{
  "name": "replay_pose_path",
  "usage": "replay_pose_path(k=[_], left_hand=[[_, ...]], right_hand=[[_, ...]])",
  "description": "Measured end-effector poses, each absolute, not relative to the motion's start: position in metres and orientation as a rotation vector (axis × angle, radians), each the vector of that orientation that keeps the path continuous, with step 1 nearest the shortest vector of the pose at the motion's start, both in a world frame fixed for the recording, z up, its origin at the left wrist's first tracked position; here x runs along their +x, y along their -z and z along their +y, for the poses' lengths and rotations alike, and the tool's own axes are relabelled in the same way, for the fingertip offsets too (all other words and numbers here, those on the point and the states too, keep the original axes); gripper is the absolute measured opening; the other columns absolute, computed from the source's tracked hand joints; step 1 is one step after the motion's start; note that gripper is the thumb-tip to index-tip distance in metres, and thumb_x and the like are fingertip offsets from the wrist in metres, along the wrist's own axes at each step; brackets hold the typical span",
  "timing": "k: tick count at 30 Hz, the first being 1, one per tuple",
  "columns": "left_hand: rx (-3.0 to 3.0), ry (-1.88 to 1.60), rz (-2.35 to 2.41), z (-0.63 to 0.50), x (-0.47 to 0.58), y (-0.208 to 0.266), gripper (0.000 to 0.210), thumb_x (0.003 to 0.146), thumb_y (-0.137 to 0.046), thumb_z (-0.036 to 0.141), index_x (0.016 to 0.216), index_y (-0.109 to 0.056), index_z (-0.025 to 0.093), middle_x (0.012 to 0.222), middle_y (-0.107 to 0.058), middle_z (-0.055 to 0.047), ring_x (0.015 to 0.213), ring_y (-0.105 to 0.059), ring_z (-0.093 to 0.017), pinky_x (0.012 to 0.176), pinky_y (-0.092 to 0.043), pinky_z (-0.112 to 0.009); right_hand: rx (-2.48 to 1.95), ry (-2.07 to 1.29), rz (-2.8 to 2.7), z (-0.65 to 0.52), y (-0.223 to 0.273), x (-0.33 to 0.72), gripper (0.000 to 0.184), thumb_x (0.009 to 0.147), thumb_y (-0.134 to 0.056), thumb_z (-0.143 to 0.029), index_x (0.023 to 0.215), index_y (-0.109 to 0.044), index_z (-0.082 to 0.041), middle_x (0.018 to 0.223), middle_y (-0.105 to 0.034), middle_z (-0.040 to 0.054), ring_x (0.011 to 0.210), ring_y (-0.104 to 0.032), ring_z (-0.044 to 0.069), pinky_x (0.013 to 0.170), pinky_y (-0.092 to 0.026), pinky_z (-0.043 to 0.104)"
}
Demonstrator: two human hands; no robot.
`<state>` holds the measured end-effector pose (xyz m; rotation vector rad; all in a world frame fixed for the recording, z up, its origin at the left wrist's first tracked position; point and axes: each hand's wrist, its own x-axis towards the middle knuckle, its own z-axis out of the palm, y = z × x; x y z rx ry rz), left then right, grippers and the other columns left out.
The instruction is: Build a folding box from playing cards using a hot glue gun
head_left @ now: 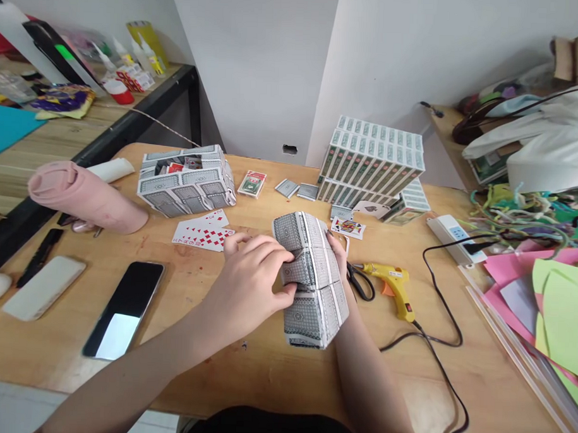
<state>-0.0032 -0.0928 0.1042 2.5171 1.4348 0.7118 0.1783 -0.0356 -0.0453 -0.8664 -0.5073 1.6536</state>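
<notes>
Two hands clasp the card-covered block, left of the yellow glue gun, long axis pointing away from the wearer: the left hand pinches its side farther from the gun, the right hand grips the nearer

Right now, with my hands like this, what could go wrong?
The left hand presses on the card block, so too much force might crease or split it. The yellow glue gun lies with its nozzle toward the right hand; if hot, it could burn. The phone lies near the left forearm and might get knocked.
</notes>
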Motion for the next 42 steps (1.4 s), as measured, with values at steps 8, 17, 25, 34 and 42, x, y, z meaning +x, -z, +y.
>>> replay_pose_path(k=[8,17,25,34,42], left_hand=[[2.58,-0.709,1.448,-0.094,0.002,-0.101,0.016,0.071,-0.059,0.014,0.086,-0.056,0.019,0.093,-0.069,-0.005,0.097,-0.061,-0.027,0.09,-0.033,-0.052],[2.105,-0.927,1.415,-0.09,-0.007,-0.105,0.024,0.071,-0.065,0.017,0.095,-0.063,0.023,0.12,-0.051,-0.008,0.114,-0.054,-0.024,0.094,-0.05,-0.046],[1.68,-0.88,1.352,-0.091,-0.019,-0.102,0.031,0.066,-0.063,0.01,0.095,-0.059,0.02,0.128,-0.048,-0.008,0.058,-0.064,-0.007,0.06,-0.061,-0.028],[1.949,-0.582,1.488,-0.081,-0.035,-0.106,0.027,0.064,-0.062,0.016,0.091,-0.065,0.019,0.122,-0.053,-0.01,0.059,-0.06,-0.011,0.064,-0.058,-0.037],[1.911,-0.551,1.469,-0.08,-0.036,-0.105,0.03,0.065,-0.062,0.016,0.095,-0.063,0.018,0.122,-0.053,-0.011,0.094,-0.063,-0.024,0.076,-0.055,-0.038]], right_hand=[[-0.843,-1.677,-0.446,-0.04,0.035,0.177,0.022,0.076,-0.06,-0.044,0.085,-0.068,-0.026,0.084,-0.072,-0.003,0.082,-0.064,0.02,0.086,-0.051,0.036],[-0.721,-1.95,-0.371,-0.048,0.02,0.161,0.055,0.079,-0.049,-0.065,0.109,-0.063,-0.022,0.097,-0.073,0.0043,0.099,-0.065,0.026,0.085,-0.053,0.042],[-0.915,-1.828,-0.54,-0.051,0.025,0.136,0.036,0.077,-0.061,-0.053,0.094,-0.067,-0.022,0.092,-0.073,0.0024,0.1,-0.064,0.024,0.087,-0.052,0.038],[-1.082,-1.053,-1.353,-0.064,-0.041,0.149,0.023,0.078,-0.063,-0.02,0.099,-0.064,-0.027,0.104,-0.063,0.0031,0.103,-0.054,0.02,0.083,-0.045,0.032],[-1.214,-0.903,-2.084,-0.084,-0.097,0.146,0.033,0.072,-0.064,-0.014,0.102,-0.056,-0.026,0.095,-0.061,0.005,0.094,-0.054,0.024,0.079,-0.043,0.039]])
